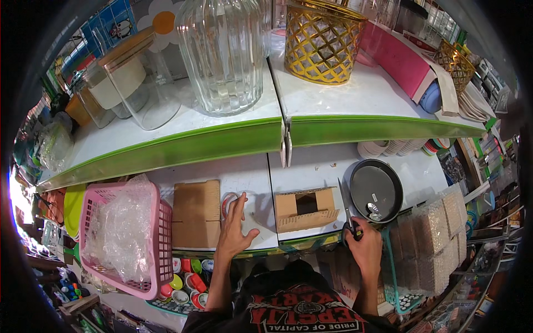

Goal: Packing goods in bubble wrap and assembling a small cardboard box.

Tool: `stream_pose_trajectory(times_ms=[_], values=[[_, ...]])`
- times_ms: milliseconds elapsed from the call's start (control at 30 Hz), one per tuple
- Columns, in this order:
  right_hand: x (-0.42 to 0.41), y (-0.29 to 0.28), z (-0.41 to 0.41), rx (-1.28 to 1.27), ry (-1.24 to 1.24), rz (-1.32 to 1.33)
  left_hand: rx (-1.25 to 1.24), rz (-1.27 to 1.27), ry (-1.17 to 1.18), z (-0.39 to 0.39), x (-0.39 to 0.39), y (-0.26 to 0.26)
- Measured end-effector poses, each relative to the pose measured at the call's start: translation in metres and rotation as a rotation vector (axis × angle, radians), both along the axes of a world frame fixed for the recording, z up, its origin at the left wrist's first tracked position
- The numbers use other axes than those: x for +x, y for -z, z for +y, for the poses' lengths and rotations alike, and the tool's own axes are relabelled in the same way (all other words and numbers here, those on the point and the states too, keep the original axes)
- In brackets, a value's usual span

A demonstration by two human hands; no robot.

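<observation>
My left hand (235, 231) is over the white lower shelf with its fingers apart, nothing visibly in it. Partly behind its fingers lies a roll of tape (227, 203). To its left sits a brown cardboard box (196, 210), its top closed. My right hand (364, 241) is on the black handles of a pair of scissors (348, 216), whose blades point away from me. Between my hands stands a small cardboard box (304, 222) with a dark opening in its top. A round dark pan (366, 183) is just beyond the scissors, with small foil pieces (374, 212) inside.
At left, a pink plastic basket (157, 233) holds bubble wrap (120, 233). Bubble-wrapped boxes (433, 245) rise from a teal basket (389, 270) at right. The green-edged upper shelf (208, 141) overhangs, bearing a ribbed glass jar (225, 62) and a gold lattice pot (322, 45).
</observation>
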State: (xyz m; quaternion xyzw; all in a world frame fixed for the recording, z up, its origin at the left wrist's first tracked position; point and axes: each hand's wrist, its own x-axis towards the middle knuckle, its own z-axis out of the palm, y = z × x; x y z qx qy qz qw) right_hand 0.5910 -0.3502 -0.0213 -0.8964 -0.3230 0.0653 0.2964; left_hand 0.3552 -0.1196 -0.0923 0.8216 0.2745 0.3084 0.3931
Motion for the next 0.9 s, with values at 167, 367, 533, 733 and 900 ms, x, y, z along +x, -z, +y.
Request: stream_pose_trajectory(times_ms=[167, 367, 533, 733, 900], values=[[0.003, 0.022, 0.005, -0.089, -0.027, -0.073, 0.038, 0.186, 0.036, -0.001, 0.001, 0.004], [0.01, 0.036, 0.015, -0.113, -0.046, -0.145, 0.139, 0.305, 0.067, -0.003, 0.001, -0.005], [0.011, 0.043, 0.021, -0.13, -0.081, -0.245, 0.222, 0.408, 0.065, -0.007, -0.001, -0.013], [0.012, 0.039, 0.029, -0.246, -0.125, -0.225, 0.305, 0.32, 0.039, -0.009, -0.008, -0.036], [0.015, 0.05, 0.028, -0.168, -0.135, -0.273, 0.228, 0.04, 0.042, -0.017, -0.007, -0.051]])
